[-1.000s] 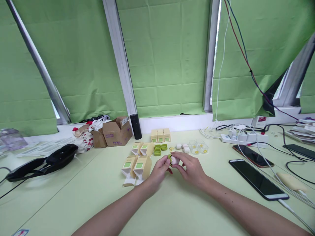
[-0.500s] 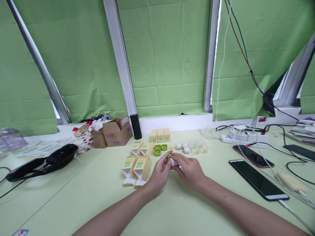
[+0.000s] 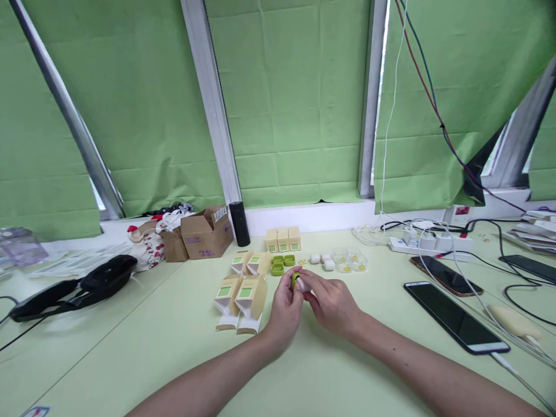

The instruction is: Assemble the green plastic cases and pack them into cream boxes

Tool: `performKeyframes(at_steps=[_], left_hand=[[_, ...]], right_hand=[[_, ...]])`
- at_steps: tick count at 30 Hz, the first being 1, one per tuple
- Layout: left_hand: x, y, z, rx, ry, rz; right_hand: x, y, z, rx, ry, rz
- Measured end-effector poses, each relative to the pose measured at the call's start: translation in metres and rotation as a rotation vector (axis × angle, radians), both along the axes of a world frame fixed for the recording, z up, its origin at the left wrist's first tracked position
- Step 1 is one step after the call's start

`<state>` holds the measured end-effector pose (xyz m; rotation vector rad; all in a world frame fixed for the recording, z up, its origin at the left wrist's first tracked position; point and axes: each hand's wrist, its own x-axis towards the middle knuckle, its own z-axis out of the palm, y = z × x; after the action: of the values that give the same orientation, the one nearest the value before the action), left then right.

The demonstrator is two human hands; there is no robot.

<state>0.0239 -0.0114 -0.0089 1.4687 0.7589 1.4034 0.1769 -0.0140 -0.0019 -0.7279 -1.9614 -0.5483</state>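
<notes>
My left hand (image 3: 285, 310) is closed on a small olive-green case (image 3: 295, 280), which has a dark opening on its right side. My right hand (image 3: 332, 301) pinches a small white rounded piece (image 3: 303, 286) against that opening; fingers cover most of both. Just beyond lie several matching green cases (image 3: 278, 270), a small yellow printed piece (image 3: 302, 262), several white rounded pieces (image 3: 329, 264) and clear round containers (image 3: 359, 264) with yellow centres. On the left, several opened cardboard boxes (image 3: 251, 291) with green labels lie with flaps out.
Closed small boxes (image 3: 284, 240) stand at the back, near a black cylinder (image 3: 240, 223) and a brown carton (image 3: 208, 234). Phones (image 3: 456, 317) and cables lie on the right beside a power strip (image 3: 432, 245). A black strapped item (image 3: 78, 286) rests on the left.
The green case has shifted slightly left and turned, so more of it shows. The white piece is lower against it. Both hands have moved only a little.
</notes>
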Motion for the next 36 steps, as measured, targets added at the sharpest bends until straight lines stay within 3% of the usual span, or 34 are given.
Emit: performKeyframes(at_steps=[5,12,19,36], left_hand=[[-0.002,0.000,0.000,0.021,0.004,-0.001],[-0.006,-0.002,0.011,-0.064,0.023,-0.140],[-0.005,0.003,0.011,-0.078,0.013,-0.105],[-0.005,0.003,0.013,-0.036,0.015,-0.099]], right_hand=[[0.000,0.001,-0.001,-0.022,0.007,-0.001],[0.004,0.004,-0.007,-0.091,0.026,0.016],[0.002,0.002,-0.010,-0.148,0.041,0.041],[0.003,0.006,-0.013,-0.094,0.076,0.040]])
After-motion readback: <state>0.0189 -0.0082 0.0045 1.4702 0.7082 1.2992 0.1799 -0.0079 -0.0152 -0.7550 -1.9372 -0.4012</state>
